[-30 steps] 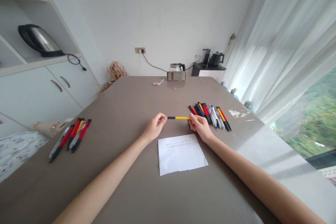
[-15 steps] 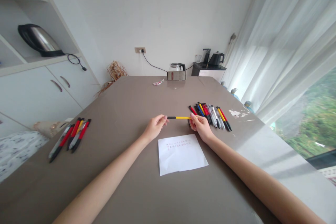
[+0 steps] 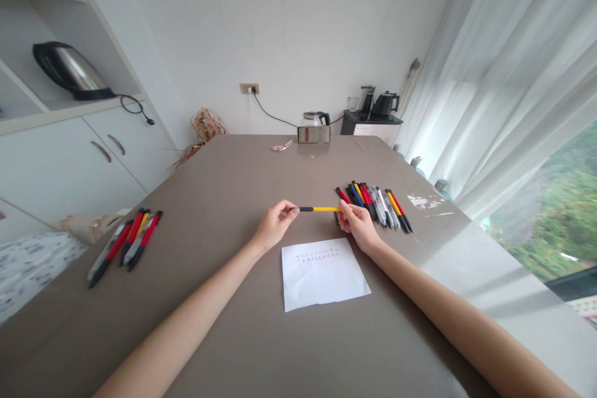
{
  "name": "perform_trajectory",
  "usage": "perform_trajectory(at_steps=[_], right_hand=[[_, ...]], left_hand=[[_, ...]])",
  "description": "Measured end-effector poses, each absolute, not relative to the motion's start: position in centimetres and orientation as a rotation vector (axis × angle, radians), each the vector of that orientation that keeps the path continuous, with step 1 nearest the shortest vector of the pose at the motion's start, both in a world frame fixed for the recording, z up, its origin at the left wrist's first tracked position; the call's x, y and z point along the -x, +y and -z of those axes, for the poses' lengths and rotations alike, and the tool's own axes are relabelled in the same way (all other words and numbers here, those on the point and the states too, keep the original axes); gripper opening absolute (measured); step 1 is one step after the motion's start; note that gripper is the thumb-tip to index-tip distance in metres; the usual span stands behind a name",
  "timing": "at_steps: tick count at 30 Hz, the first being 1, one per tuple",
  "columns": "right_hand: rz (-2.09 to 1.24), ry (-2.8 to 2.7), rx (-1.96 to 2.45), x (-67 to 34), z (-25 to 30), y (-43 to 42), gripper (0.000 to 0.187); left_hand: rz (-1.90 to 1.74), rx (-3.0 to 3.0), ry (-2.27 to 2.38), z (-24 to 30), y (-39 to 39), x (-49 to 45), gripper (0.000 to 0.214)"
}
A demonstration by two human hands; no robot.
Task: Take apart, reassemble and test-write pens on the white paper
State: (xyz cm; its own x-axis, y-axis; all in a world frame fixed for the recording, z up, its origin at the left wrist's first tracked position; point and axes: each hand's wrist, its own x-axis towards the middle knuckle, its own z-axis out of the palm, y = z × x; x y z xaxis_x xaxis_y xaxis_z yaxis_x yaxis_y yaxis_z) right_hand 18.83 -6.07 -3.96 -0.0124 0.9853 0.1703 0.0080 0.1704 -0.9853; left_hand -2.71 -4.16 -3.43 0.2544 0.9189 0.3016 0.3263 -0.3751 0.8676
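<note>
A yellow pen with a black grip is stretched level between my two hands, above the far edge of a sheet of paper. My left hand pinches its black tip end between thumb and forefinger. The yellow end sits in the closed fingers of my right hand, which hide that end. Below lies the white paper with rows of small marks near its top. Just beyond my right hand is a pile of red, blue, yellow, white and clear pens.
Several more pens lie at the left side of the brown table. A glass pot in a stand is at the far edge, near a crumpled wrapper. White curtains hang at the right.
The left fingers have shifted very slightly at the pen's black end. Both hands otherwise stay in place with the pen between them.
</note>
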Motion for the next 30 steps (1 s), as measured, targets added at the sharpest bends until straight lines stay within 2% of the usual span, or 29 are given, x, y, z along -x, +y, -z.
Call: perform_trajectory(at_steps=[8, 12, 16, 21, 30], right_hand=[[-1.091, -1.29, 1.078, -18.87, 4.08, -6.03, 0.041], [-1.113, -1.256, 1.06, -18.87, 4.07, -5.97, 0.041], [-1.119, -1.248, 1.058, -18.87, 4.05, -5.96, 0.041], [-1.123, -1.257, 1.05, -18.86, 4.02, -6.01, 0.042], [-1.129, -1.253, 1.058, -18.9, 4.07, -6.02, 0.041]], left_hand=[[-1.063, -1.816, 1.113, 3.75, -3.97, 2.83, 0.035], [-1.055, -1.724, 1.051, 3.85, -3.86, 2.62, 0.029], [-1.182, -1.71, 1.019, 3.8, -3.75, 2.52, 0.033], [-1.158, -1.714, 1.06, 3.73, -3.75, 2.8, 0.024], [-1.095, -1.757, 1.074, 3.33, -4.03, 2.81, 0.031]])
